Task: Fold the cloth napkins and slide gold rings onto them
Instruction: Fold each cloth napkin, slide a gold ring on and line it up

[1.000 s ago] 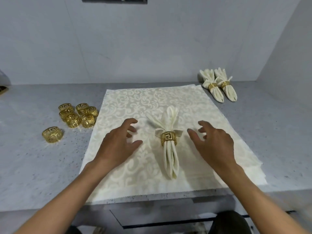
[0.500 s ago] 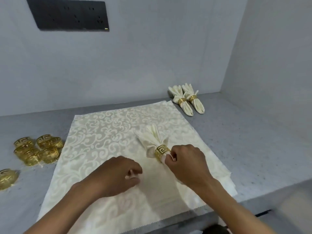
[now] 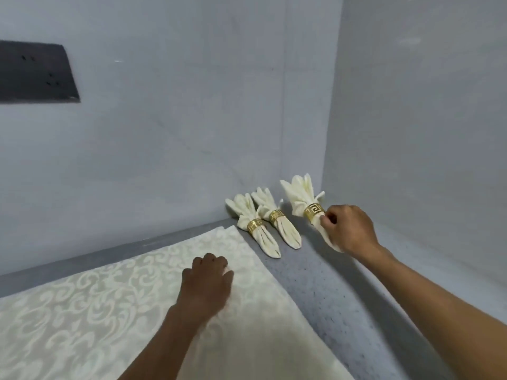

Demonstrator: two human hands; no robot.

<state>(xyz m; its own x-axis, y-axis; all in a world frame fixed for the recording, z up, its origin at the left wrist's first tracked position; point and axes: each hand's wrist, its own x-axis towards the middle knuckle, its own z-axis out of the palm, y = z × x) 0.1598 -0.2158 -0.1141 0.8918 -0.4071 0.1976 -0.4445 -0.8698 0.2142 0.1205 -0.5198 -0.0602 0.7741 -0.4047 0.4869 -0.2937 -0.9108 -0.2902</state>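
Placement looks to be the step in hand: the right hand (image 3: 349, 229) carries a folded cream cloth napkin (image 3: 301, 197), fanned at its far end and cinched by a gold ring with a key-pattern band (image 3: 313, 211), toward the far right corner of the speckled grey worktop (image 3: 343, 292). Its grip is closed around the napkin's tail just near the ring, thumb and fingers pinching the cloth, and the bundle seems to be tilted and lifted rather than lying flat, though whether its tail touches the worktop is hidden by the hand. Just to its left lie two finished cream napkins with gold rings (image 3: 263, 223), side by side and touching, fanned ends toward the far wall. The left hand (image 3: 205, 286) rests on the cream damask cloth with a scroll pattern (image 3: 82, 303) spread over the near left of the worktop; its fingers are curled under, and whether they pinch any cloth I cannot tell. Risks from here, as I judge them: the ring may slide along the tail if the pinch loosens, letting the fan collapse; setting the bundle down too close could knock the neighbouring pair askew; and the side wall at right leaves little room, so the fan could crumple against it.
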